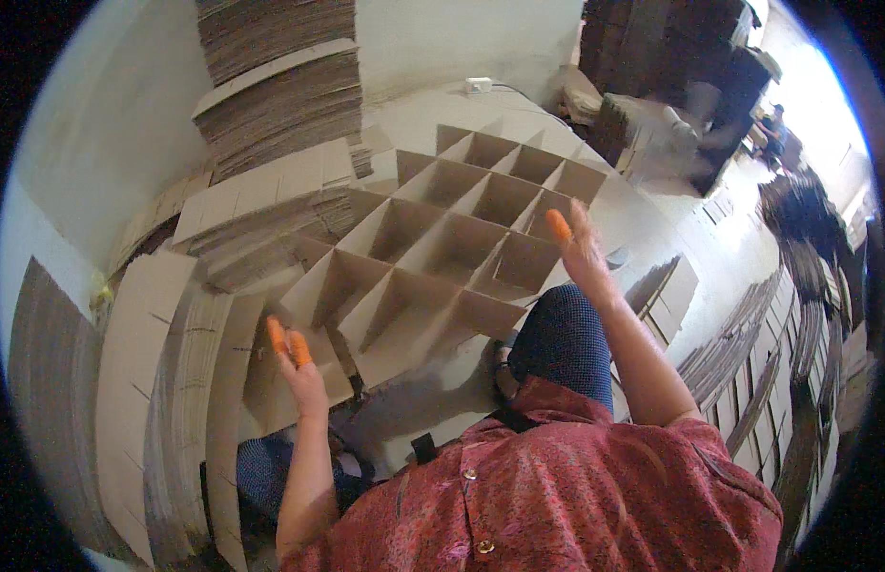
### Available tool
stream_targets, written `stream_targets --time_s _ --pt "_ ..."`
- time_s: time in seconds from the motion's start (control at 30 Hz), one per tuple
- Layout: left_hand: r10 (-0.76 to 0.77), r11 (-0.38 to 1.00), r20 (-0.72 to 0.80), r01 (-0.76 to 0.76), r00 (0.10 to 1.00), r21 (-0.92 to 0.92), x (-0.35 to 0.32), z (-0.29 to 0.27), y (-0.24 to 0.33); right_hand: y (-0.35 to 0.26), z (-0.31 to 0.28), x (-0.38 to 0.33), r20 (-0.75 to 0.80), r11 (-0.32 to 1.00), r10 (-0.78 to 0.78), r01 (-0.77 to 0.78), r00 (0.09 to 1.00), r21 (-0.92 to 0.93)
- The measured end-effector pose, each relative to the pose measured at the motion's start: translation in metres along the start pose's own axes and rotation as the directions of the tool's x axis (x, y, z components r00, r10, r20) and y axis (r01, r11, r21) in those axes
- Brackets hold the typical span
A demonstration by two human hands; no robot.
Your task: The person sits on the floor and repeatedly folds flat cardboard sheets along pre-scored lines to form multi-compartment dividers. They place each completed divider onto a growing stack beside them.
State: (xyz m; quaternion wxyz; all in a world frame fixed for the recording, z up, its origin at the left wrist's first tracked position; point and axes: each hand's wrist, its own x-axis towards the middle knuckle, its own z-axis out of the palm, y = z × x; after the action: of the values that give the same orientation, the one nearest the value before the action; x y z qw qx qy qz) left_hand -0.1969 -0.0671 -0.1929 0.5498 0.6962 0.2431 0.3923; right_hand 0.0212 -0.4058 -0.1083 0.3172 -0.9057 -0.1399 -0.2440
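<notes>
Cardboard grid (462,243) stood expanded. Left hand (304,374), loosely spread, was near its left side; right hand (584,255), also spread, near its right.

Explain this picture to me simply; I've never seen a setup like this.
There is no machine here, just a person's two bare hands, with orange covers on some fingers. The single picture comes from a wide camera worn on the head, looking down, so straight edges bend near the rim. In front of the person is a cardboard grid of interlocking strips forming open cells. The left hand is near its left end, the right hand by its right side. Both look open, gripping nothing; whether they touch it is hard to tell. Around it are stacks of flat cardboard.
</notes>
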Motion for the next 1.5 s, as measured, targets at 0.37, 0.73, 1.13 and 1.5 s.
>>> stream_targets --time_s 0.37,0.73,1.13,1.5 --pt "0.279 0.947 0.738 -0.049 0.615 -0.318 -0.098 0.089 0.067 -0.079 -0.026 -0.096 0.59 0.867 -0.064 -0.248 0.805 0.432" --pt "-0.118 0.926 0.753 0.346 0.647 -0.153 -0.143 0.09 0.025 -0.035 -0.057 -0.111 0.376 0.688 0.117 -0.348 0.919 0.637" --pt "-0.065 0.987 0.781 -0.074 0.622 0.141 -0.141 0.073 -0.019 0.032 -0.224 -0.072 -0.421 0.874 0.322 -0.095 0.848 0.476" --pt "-0.427 0.812 0.746 -0.147 0.512 0.566 -0.147 0.062 -0.088 0.247 -0.123 -0.111 -0.229 0.402 0.815 -0.804 0.532 -0.438"
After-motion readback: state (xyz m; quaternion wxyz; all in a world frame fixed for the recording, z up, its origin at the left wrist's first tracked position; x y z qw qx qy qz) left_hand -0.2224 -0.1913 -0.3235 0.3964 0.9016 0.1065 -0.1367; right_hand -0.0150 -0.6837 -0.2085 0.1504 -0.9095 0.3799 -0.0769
